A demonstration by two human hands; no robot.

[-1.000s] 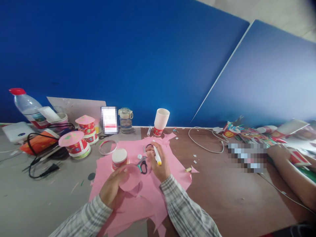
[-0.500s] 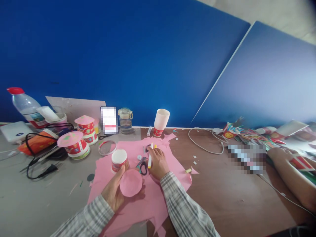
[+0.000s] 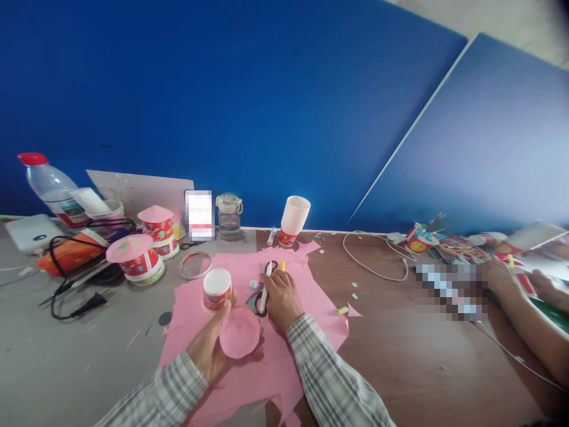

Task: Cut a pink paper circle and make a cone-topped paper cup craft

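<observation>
A round pink paper disc (image 3: 240,333) with an uneven edge rests in my left hand (image 3: 212,350), the thumb along its upper left side and the fingers beneath. Just beyond that thumb a red-and-white paper cup (image 3: 217,290) shows its white round end upward. My right hand (image 3: 284,296) is over the pink sheet, its fingers closed around a slim white marker (image 3: 265,289). A yellow tip (image 3: 283,266) pokes out beyond the knuckles; what it belongs to is hidden. Under and beside the marker lie dark-handled scissors (image 3: 258,303), partly covered.
Pink paper (image 3: 249,385) spreads under both hands. Stacked cups (image 3: 290,220) and a glass jar (image 3: 229,219) stand at the back. Pink-topped cups (image 3: 141,264), a tape roll (image 3: 195,265) and a black plug (image 3: 91,305) are left. Another person's arm (image 3: 528,320) is at right.
My right hand has tilted the marker and brought it over the scissors; its yellow lower end no longer shows. The left hand still holds the disc. The view has shifted slightly.
</observation>
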